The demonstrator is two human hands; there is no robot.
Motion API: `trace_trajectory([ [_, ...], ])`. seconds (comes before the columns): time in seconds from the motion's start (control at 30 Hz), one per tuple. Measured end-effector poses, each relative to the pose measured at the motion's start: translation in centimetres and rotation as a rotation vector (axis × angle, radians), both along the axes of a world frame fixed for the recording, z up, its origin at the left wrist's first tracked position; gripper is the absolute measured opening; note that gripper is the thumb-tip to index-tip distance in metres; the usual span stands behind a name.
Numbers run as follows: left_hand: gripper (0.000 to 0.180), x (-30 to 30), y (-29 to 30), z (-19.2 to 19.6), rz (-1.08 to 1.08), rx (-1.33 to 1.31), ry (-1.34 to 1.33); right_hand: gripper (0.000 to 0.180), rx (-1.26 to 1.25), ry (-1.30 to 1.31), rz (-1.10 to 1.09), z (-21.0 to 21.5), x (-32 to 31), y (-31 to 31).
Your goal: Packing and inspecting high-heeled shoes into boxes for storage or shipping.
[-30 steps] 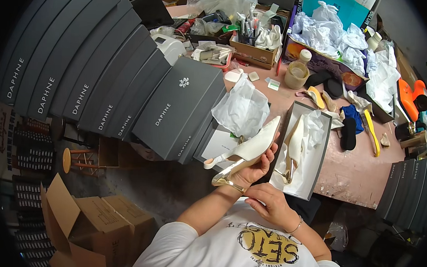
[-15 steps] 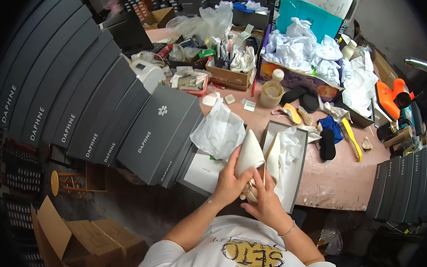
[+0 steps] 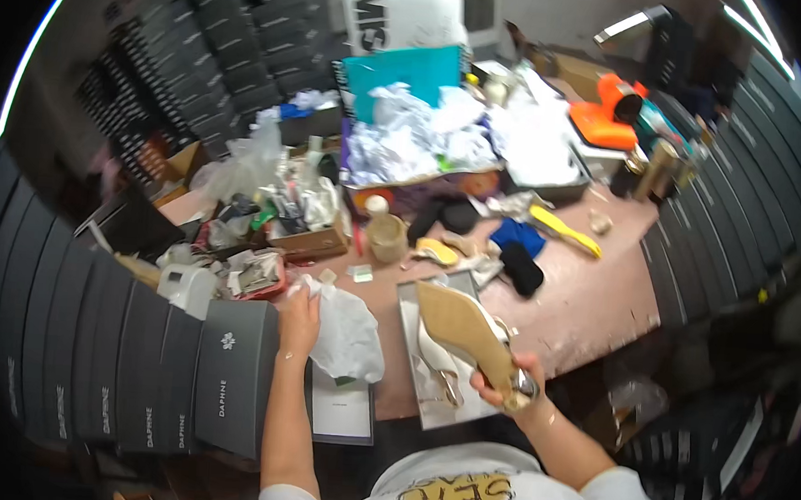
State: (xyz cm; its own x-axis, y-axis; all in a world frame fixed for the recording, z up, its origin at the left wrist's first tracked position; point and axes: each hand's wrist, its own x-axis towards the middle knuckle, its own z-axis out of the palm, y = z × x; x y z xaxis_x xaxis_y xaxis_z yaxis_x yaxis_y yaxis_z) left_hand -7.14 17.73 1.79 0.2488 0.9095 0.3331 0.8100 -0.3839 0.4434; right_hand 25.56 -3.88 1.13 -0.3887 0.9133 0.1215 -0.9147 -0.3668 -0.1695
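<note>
Left hand (image 3: 299, 322): fingers closed on white tissue paper (image 3: 348, 331), lifting it aside | Right hand (image 3: 502, 385): gripped heeled shoe (image 3: 461, 332) sole-up above open shoebox (image 3: 430, 362).

A single head-worn fisheye view looks steeply down and forward over the pink worktop (image 3: 590, 303) from close above. The person's own forearms enter from the lower edge, with the left hand (image 3: 299, 322) and right hand (image 3: 502, 385) near the middle. Straight edges bend at the rim, where stacked dark shoe boxes (image 3: 128, 362) curve along the left.
</note>
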Motion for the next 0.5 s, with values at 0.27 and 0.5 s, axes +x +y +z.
trace_trajectory([
  [0.27,0.012,7.7,-10.6,3.5,-0.354,0.077,-0.001,0.059,-0.078,0.117,0.050,3.1,-0.3,-0.2],
  [0.5,0.015,6.0,-21.8,-1.8,-0.262,0.014,-0.189,0.059,0.157,-1.165,0.288,7.5,-2.5,-0.2],
])
